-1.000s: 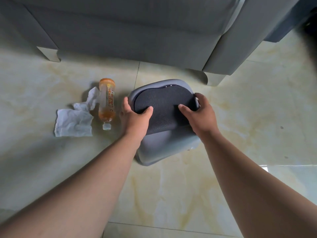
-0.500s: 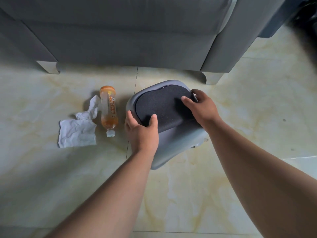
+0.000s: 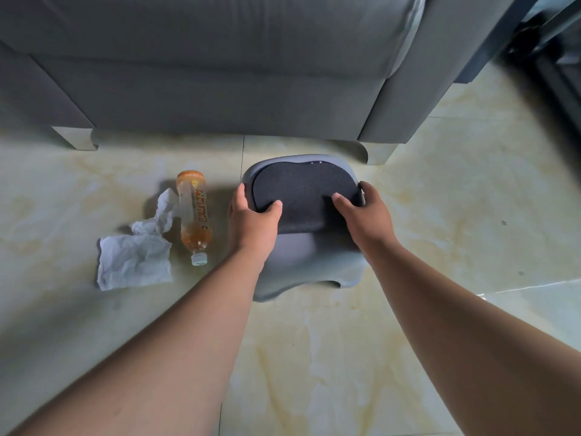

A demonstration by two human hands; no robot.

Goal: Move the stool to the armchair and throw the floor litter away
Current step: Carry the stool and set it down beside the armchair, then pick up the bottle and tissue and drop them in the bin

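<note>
A low grey plastic stool (image 3: 301, 256) with a dark padded top stands on the tiled floor, just in front of the grey armchair (image 3: 220, 73). My left hand (image 3: 251, 225) grips the stool's left edge, thumb on the pad. My right hand (image 3: 364, 218) grips its right edge the same way. To the left of the stool lies a plastic bottle (image 3: 194, 215) with orange liquid, cap toward me. Touching the bottle's left side is a crumpled white paper (image 3: 135, 256).
The armchair's pale feet (image 3: 377, 152) stand close behind the stool. Dark furniture (image 3: 550, 51) fills the top right corner. Pale marbled floor tiles (image 3: 456, 215) spread to the right and toward me.
The stool has settled square to the armchair. My left hand has shifted from the near left corner up to the left edge. The view has tilted slightly.
</note>
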